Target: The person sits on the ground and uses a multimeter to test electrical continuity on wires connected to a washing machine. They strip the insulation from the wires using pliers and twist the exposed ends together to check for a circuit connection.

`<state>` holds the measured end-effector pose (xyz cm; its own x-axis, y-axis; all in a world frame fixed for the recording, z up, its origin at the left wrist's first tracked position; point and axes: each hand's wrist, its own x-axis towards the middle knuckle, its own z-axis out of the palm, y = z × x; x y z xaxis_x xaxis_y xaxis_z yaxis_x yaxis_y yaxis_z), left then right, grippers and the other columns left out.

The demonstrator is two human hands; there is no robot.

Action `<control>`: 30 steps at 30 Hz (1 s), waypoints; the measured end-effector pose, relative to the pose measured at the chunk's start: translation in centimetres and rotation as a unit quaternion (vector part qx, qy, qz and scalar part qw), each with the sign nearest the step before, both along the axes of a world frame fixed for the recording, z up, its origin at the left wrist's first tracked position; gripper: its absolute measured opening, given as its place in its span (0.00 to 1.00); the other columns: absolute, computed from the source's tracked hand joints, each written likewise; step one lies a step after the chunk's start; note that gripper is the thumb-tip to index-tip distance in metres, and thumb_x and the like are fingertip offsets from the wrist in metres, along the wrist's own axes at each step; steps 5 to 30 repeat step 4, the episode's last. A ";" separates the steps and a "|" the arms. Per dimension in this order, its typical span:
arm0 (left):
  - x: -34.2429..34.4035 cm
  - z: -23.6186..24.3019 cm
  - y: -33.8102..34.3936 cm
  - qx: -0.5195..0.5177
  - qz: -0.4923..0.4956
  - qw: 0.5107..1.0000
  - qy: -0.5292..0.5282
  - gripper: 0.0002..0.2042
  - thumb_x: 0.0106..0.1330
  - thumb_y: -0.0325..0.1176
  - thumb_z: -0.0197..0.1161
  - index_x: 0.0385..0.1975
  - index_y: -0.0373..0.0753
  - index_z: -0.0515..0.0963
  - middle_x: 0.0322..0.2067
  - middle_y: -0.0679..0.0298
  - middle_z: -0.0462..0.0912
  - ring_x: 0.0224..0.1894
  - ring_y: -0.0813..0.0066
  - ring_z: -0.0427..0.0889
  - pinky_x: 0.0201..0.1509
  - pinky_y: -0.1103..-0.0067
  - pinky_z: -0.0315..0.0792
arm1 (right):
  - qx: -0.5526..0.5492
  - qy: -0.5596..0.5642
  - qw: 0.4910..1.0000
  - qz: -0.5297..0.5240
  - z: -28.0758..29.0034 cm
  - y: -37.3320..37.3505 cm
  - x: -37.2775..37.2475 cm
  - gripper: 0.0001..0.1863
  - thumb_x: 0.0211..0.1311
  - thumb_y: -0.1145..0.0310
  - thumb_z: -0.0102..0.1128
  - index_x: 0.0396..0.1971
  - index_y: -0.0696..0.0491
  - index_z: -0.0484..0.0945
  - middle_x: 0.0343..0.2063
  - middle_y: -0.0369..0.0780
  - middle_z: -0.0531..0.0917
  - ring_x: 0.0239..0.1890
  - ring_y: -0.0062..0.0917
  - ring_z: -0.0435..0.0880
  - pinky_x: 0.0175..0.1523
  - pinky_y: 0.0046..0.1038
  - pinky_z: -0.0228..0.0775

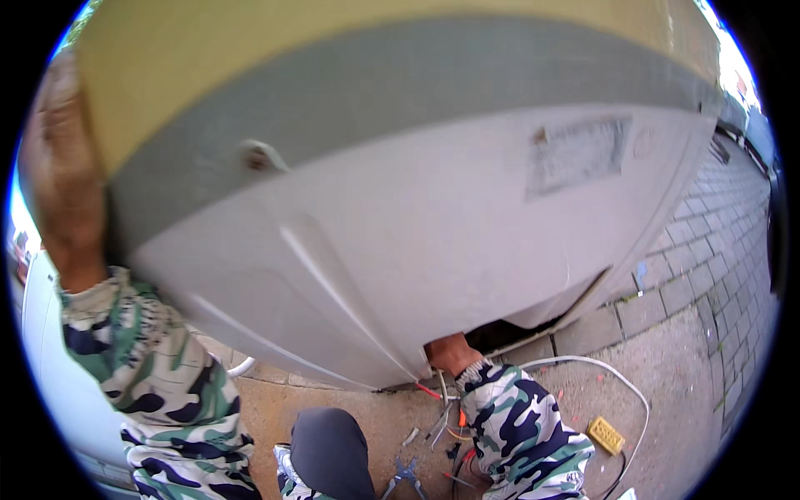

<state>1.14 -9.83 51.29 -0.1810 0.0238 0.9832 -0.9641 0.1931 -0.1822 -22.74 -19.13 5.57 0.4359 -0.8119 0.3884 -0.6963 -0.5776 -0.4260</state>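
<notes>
A large appliance cabinet (pixel 400 242), with a white panel, a grey band and a yellowish top part, leans over the ground before me. My left hand (pixel 68 179) grips its left side edge, palm against the side; the hand is a little blurred. At the panel's lower edge is a dark opening (pixel 508 333). My right hand (pixel 454 354) reaches into it, and the fingers are hidden inside. Just below the right wrist, a red wire (pixel 428 389) and several thin cables come out from under the panel.
Blue-grey pliers (pixel 405 477) lie on the ground near my knee (pixel 332 450). A white cable (pixel 643 404) loops at the right, around a small yellow block-shaped thing (pixel 606 435) with a dark lead. Grey paving (pixel 725 283) stretches off to the right. A pale label (pixel 577 155) sits on the panel.
</notes>
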 end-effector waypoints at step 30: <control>-1.1 -1.9 -1.6 -0.127 -0.013 0.990 -0.056 0.19 0.75 0.48 0.53 0.40 0.36 0.80 0.30 0.56 0.82 0.35 0.60 0.80 0.49 0.66 0.71 | -0.079 0.156 0.985 0.008 -3.1 -3.1 -2.4 0.39 0.62 0.49 0.58 0.72 0.49 0.62 0.71 0.46 0.65 0.74 0.44 0.60 0.77 0.49 0.46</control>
